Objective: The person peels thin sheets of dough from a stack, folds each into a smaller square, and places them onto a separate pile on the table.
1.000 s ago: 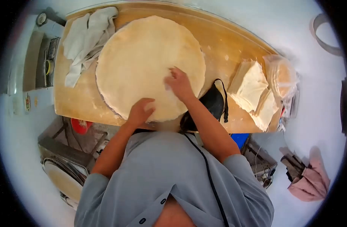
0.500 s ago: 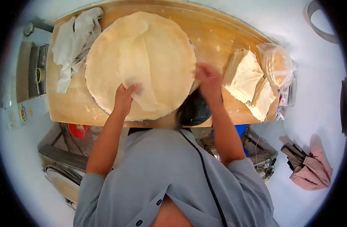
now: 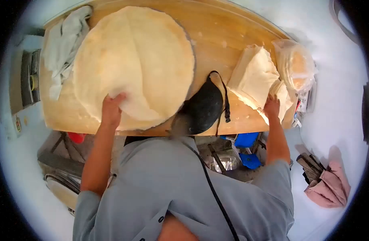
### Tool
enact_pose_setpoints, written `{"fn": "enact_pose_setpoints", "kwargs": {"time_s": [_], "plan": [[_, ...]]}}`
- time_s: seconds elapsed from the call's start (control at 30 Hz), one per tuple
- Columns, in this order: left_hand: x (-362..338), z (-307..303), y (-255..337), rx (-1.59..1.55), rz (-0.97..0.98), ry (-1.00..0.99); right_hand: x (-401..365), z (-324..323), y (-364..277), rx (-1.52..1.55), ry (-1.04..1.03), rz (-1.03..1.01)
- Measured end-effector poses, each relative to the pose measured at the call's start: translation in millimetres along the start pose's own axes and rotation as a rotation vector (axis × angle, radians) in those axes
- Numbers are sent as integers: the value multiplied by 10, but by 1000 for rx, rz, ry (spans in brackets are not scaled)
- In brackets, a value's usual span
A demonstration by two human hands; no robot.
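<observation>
A large, thin round flatbread [image 3: 164, 60] covers the left part of the table, with a loose flap or fold line running down its middle. My left hand [image 3: 112, 109] is at its lower left, thumb and fingers pinched on the thin sheet; the fingertips are blurred. At the right lies a stack of folded flatbread [image 3: 254, 74] with ragged edges. Over a smaller folded flatbread [image 3: 284, 96] beside that stack, my right hand [image 3: 272, 107] has its fingers curled onto the near edge. How far the fingers reach under it is hidden.
A black rounded pad with a strap [image 3: 206, 106] lies between the round sheet and the stack. Behind my right hand is a clear bag of round breads [image 3: 299, 68]. A grey cloth [image 3: 68, 44] lies at the far left. Blue items [image 3: 248, 140] show below the table edge.
My right hand has moved right, from beside the round sheet to the folded flatbread, uncovering the black pad. My left hand keeps its place on the sheet. The view has shifted slightly.
</observation>
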State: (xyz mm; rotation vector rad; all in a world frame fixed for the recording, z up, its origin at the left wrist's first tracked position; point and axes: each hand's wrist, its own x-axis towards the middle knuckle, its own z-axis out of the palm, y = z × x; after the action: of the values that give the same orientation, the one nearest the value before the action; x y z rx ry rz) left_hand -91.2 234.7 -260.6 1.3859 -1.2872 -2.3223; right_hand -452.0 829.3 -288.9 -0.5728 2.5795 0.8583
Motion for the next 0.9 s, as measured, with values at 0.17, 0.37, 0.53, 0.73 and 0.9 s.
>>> {"fn": "enact_pose_setpoints", "kwargs": {"time_s": [0.17,0.37,0.53,0.73,0.9], "plan": [[-4,83,24,10,-11,25,150,81,-207,-184,-172,-8],[36,167,-3,-11,27,51,-48,-121,-414,-118,-219,62],[67,191,55,13,28,81,-239,241,-393,-70,-143,94],[61,173,32,-2,6,14,-619,430,-348,-128,-79,21],[78,170,26,3,15,0,-668,113,-497,171,-24,158]]}}
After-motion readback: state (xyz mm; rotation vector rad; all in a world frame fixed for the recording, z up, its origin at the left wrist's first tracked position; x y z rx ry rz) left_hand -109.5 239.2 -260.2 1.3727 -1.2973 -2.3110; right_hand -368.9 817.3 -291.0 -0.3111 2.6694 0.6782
